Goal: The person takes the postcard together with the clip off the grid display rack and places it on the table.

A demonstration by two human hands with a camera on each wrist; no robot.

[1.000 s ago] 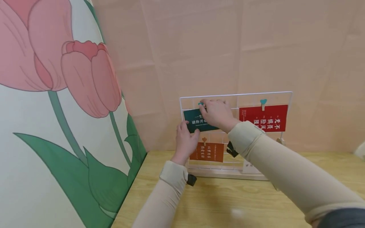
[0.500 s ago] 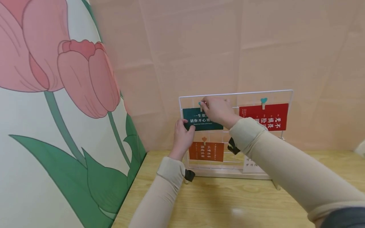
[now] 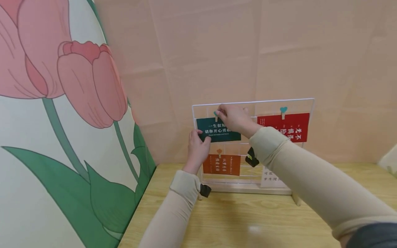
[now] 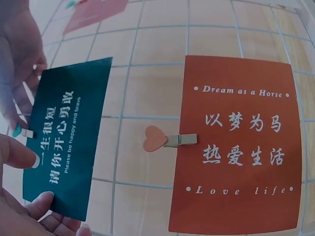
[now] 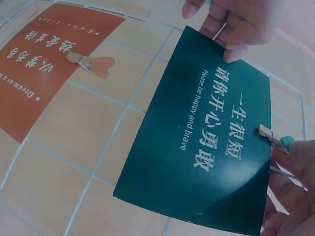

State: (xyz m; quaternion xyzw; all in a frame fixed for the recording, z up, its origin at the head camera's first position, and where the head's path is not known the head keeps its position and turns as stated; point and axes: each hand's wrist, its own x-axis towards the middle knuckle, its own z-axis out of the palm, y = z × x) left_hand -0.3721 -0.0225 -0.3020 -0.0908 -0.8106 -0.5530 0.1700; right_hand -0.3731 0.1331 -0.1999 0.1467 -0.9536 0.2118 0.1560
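Note:
A dark green card (image 3: pixel 224 135) with white lettering stands against the upper left of a white wire grid rack (image 3: pixel 248 102). My left hand (image 3: pixel 198 148) pinches its left side, the thumb in front and other fingers behind. At its top edge, my right hand (image 3: pixel 237 119) pinches a small wooden clothespin (image 5: pixel 275 137) with a teal heart, its jaws over the card's edge. Some right fingers reach behind the grid in the right wrist view. Below hangs an orange card (image 4: pixel 236 152), held to the grid by a clothespin with an orange heart (image 4: pixel 155 138).
A red card (image 3: pixel 299 127) hangs at the upper right under a teal-heart clothespin (image 3: pixel 283 112). A white card (image 3: pixel 270 181) at the lower right is partly behind my right sleeve. The rack's wooden base (image 3: pixel 245 188) stands on a wood-grain table (image 3: pixel 229 220) before a peach backdrop.
The green card has gone from slightly tilted to nearly level. My right hand has shifted a little, showing more of the card and the clothespin. The head view has turned slightly right.

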